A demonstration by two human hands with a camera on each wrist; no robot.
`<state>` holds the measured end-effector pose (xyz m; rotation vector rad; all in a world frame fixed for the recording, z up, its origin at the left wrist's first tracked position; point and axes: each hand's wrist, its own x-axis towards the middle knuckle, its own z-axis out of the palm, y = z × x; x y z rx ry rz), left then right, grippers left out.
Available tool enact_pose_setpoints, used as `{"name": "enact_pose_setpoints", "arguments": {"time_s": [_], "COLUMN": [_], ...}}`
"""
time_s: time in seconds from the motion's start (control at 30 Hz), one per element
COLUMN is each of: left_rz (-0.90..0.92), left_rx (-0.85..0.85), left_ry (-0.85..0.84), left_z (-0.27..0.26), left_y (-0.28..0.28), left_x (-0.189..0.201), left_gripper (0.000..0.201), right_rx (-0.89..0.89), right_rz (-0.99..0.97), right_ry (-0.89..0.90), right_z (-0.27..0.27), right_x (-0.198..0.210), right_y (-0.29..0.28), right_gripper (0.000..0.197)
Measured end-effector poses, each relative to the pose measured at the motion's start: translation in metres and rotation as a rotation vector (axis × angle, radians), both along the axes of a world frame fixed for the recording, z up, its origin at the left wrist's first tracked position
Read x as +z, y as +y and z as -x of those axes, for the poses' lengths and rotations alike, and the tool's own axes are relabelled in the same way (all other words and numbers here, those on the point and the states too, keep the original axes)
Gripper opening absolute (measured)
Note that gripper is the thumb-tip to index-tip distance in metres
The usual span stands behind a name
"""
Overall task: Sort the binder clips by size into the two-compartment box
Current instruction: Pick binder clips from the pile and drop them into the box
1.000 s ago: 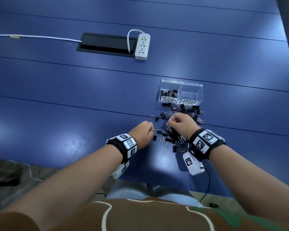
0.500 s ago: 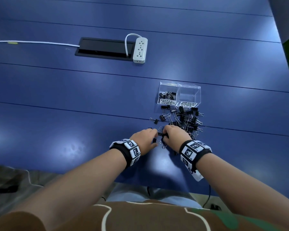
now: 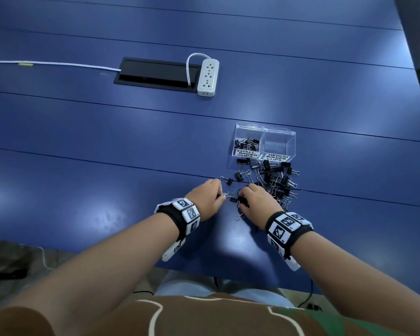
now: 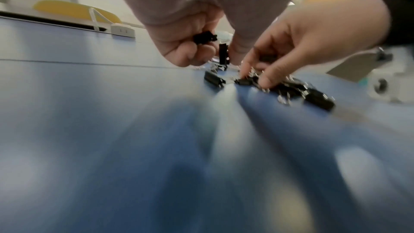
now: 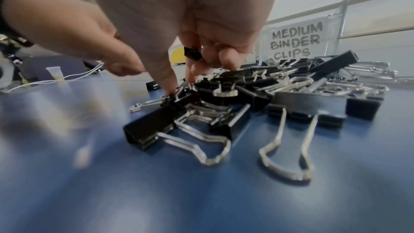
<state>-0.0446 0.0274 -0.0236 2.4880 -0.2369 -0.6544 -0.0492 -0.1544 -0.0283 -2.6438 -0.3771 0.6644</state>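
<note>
A pile of black binder clips lies on the blue table just in front of the clear two-compartment box. The compartment labelled SMALL holds several clips; nothing lies in the one labelled MEDIUM. My left hand is at the pile's near left edge, its curled fingers holding small black clips. My right hand keeps a small clip tucked under its curled fingers, while its thumb and forefinger pinch at another clip in the pile.
A white power strip and a black cable hatch sit far back on the table, with a white cable running left. The table's near edge is just behind my wrists. A lone clip lies left of the pile.
Both hands have drawn back from the middle of the pile to its near edge and come closer together. The right hand has dropped lower onto the clips.
</note>
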Motion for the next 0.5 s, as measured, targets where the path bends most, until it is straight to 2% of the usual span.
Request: {"name": "enact_pose_setpoints", "arguments": {"time_s": [0.2, 0.4, 0.5], "left_rz": [0.078, 0.063, 0.012], "left_rx": [0.088, 0.023, -0.033], "left_ry": [-0.118, -0.187, -0.187], "left_z": [-0.064, -0.120, -0.131], "left_y": [-0.019, -0.058, -0.068], "left_x": [0.027, 0.042, 0.043], "left_gripper": [0.011, 0.011, 0.016], "right_rx": [-0.107, -0.127, -0.087], "right_rz": [-0.067, -0.118, -0.122], "right_ry": [0.037, 0.008, 0.010], "right_z": [-0.004, -0.006, -0.006], "right_x": [0.003, 0.004, 0.004], "right_y": [0.005, 0.005, 0.000], "right_gripper": [0.020, 0.007, 0.013]}}
